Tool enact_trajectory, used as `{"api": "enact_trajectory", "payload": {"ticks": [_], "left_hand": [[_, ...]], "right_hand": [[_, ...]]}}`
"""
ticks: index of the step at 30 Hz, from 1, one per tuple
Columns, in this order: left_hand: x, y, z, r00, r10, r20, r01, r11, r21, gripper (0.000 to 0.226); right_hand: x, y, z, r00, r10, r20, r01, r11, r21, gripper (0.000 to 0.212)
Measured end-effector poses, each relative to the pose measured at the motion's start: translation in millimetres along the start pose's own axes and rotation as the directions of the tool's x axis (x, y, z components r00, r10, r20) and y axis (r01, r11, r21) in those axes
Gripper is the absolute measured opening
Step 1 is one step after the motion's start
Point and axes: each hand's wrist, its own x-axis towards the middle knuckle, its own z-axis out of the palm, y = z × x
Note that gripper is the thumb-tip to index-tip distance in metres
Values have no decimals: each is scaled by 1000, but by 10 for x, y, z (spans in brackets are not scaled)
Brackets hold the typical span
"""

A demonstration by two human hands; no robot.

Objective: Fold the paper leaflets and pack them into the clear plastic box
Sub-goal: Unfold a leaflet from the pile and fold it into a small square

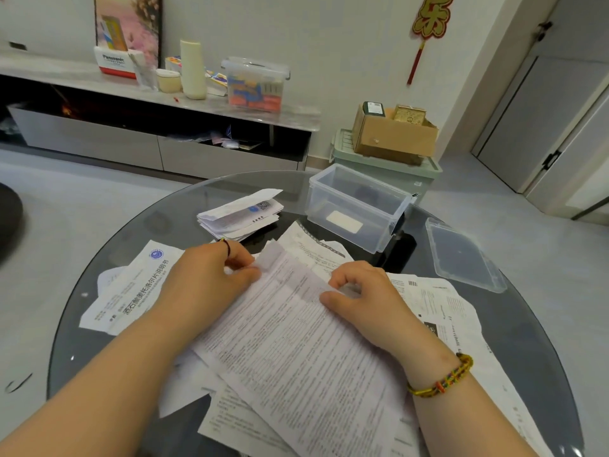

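Glass, dark and round, the table [158, 222] carries a spread of loose paper leaflets [131, 291] across its near half. On top of them lies one long printed leaflet [296, 341], its far end turned up. The clear plastic box [362, 181] stands open at the far right side of the table, a small white rectangle showing at its bottom, and its lid [461, 255] lies just to the right. A stack of folded leaflets [240, 214] sits left of the box. The left hand [204, 278] pinches the long leaflet's far left edge; the right hand [365, 291] pinches its right edge, a braided bracelet [445, 379] on that wrist.
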Motion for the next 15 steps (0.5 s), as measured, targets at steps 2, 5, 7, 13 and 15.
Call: {"api": "enact_trajectory", "payload": {"ticks": [2,5,7,13,15], "left_hand": [[-9,26,-28,998,-26,-65,21,997,-79,12],[-2,49,-55,987,-72,-141,40,975,-221,20],[7,69,-77,979,-117,-168,67,957,-281,35],[-38,129,-32,982,-187,28,181,892,-415,24],[-67,148,-19,971,-166,172,230,846,-481,13]], "right_hand": [[-13,-19,-32,998,-9,-63,12,998,61,21],[-21,-21,-113,984,41,-172,1,972,237,20],[-20,-12,-153,971,106,-216,-5,907,422,19],[7,52,-173,919,284,-273,-10,711,704,15],[8,58,-169,926,300,-232,-23,655,756,13]]}}
